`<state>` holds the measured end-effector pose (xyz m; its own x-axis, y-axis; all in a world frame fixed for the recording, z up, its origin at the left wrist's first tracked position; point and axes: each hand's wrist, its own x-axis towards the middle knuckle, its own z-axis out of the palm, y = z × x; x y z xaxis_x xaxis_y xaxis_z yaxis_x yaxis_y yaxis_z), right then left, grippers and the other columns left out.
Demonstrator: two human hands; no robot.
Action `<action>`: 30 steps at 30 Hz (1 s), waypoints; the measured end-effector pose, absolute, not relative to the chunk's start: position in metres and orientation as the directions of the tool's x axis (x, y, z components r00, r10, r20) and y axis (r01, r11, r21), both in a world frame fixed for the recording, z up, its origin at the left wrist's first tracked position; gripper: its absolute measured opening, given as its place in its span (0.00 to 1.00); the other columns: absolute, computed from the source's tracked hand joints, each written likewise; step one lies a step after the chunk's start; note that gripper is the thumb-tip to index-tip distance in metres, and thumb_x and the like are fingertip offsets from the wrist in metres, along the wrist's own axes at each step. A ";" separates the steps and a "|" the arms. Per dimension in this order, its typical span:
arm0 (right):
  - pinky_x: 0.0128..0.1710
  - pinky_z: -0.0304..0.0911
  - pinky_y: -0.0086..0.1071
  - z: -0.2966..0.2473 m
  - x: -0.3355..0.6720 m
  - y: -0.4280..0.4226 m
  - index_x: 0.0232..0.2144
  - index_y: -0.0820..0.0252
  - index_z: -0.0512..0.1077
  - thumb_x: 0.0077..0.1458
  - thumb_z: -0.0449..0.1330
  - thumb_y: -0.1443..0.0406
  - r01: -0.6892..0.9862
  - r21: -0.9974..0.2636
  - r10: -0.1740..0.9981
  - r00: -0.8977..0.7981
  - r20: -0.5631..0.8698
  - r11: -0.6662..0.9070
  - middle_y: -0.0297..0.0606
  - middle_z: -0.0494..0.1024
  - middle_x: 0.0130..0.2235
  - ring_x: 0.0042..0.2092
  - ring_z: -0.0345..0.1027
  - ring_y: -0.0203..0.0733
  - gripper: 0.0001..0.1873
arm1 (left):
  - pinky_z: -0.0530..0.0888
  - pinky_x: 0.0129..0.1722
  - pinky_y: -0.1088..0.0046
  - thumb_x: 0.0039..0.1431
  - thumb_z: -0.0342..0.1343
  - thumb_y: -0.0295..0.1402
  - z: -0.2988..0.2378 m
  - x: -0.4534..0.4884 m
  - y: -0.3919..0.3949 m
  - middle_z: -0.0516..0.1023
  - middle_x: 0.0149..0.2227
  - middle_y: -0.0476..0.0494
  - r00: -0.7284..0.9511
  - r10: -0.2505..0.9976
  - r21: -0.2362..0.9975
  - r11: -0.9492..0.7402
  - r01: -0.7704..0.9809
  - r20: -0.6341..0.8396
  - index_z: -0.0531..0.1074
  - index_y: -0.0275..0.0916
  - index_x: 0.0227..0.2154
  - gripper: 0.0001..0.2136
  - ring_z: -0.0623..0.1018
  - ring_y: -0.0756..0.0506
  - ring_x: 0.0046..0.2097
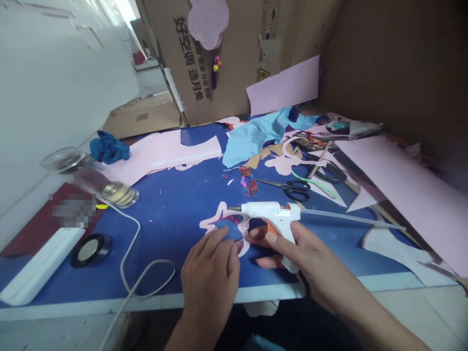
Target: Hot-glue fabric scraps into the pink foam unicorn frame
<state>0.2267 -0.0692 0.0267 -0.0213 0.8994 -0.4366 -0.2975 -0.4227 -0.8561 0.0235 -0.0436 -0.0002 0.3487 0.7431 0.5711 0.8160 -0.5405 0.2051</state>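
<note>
My right hand (296, 253) grips a white hot glue gun (270, 214) by its handle, with the nozzle pointing left. A long translucent glue stick (351, 218) runs from the gun's back end. The nozzle is just above a small blue felt piece (228, 229), which lies on a pink cutout shape (215, 219). My left hand (210, 273) holds the blue piece at its near edge, with the fingertips on it. The hands are close together, and the right hand's lower fingers hide part of the cutout.
Black-handled scissors (288, 189) lie on the blue mat (175, 195) among paper scraps. A glass jar (89, 178) lies on its side at left, near a black tape roll (90, 249) and a white power strip (40, 267). A grey cable (127, 258) crosses the mat's near edge. Cardboard walls stand behind.
</note>
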 end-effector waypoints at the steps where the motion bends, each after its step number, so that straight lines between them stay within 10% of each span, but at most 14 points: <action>1: 0.48 0.81 0.34 0.026 0.227 -0.069 0.49 0.56 0.80 0.63 0.69 0.47 -0.291 -0.857 0.898 -0.023 -0.438 -0.425 0.46 0.83 0.59 0.55 0.83 0.53 0.23 | 0.80 0.49 0.60 0.70 0.56 0.27 0.000 0.024 -0.044 0.88 0.48 0.45 0.346 0.745 0.210 -0.540 0.815 0.571 0.80 0.43 0.36 0.09 0.86 0.39 0.48; 30: 0.47 0.81 0.31 0.018 0.228 -0.068 0.50 0.57 0.80 0.63 0.71 0.48 -0.311 -0.850 0.895 -0.009 -0.445 -0.425 0.45 0.84 0.56 0.55 0.82 0.51 0.22 | 0.79 0.49 0.65 0.67 0.57 0.27 -0.005 0.023 -0.044 0.88 0.48 0.49 0.184 0.827 0.355 -0.414 0.838 0.532 0.79 0.45 0.35 0.08 0.87 0.42 0.48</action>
<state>0.2278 -0.0684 0.0179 -0.0086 0.8954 -0.4452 -0.3112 -0.4255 -0.8498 0.0227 -0.0440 -0.0045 0.1836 0.8268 0.5317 0.8383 -0.4142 0.3546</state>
